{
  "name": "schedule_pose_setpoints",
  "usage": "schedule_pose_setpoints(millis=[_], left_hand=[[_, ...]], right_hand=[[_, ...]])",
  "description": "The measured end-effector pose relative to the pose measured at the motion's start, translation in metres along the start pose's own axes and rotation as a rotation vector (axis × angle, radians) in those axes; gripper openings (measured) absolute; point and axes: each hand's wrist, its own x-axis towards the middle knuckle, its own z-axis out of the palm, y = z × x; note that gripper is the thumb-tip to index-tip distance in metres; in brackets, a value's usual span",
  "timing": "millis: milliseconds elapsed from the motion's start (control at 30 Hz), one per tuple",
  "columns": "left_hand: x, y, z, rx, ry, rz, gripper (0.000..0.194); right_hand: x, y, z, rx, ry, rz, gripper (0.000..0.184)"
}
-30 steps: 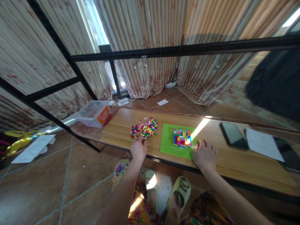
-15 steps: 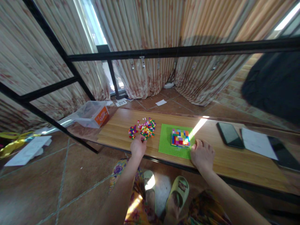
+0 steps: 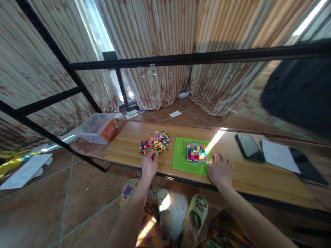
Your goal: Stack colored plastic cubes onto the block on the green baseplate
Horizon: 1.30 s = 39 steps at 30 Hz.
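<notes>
My left hand (image 3: 150, 164) is at the near edge of a pile of small colourful building bricks (image 3: 160, 142), its fingertips pinched together. Whatever is between them is too small to make out. A green studded baseplate (image 3: 180, 158) lies to the right of the pile. On it stands a low block built of many-coloured bricks (image 3: 197, 152), partly lit by a strip of sunlight. My right hand (image 3: 221, 169) rests at the baseplate's right edge with its fingers curled; what they hold, if anything, is hidden.
The bricks lie on a narrow wooden table (image 3: 124, 141). A clear plastic box (image 3: 97, 129) with an orange label stands past its left end. To the right are a dark phone (image 3: 249, 148), a white paper (image 3: 279, 155) and another dark device (image 3: 309, 167). A black metal bar (image 3: 176, 60) crosses beyond.
The whole view has shifted slightly, so things sit further left. My left hand stays by the pile, its fingertips drawn slightly together. My right hand keeps its place beside the baseplate.
</notes>
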Motion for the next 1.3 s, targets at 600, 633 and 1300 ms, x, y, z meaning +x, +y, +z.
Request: schedule_pose_setpoints(millis=[600,633,1300], left_hand=[[-0.002,0.001,-0.001,0.025,0.028,0.041,0.022],[-0.003,0.003,-0.001,0.043,0.02,0.061,0.022],[-0.007,0.014,0.008,0.28,-0.056,0.008,0.032]], right_hand=[[0.0,0.001,0.002,-0.018,0.01,-0.01,0.031],[0.0,0.001,0.002,-0.017,0.009,-0.011,0.031],[0.001,0.002,0.001,0.023,-0.015,0.012,0.034]])
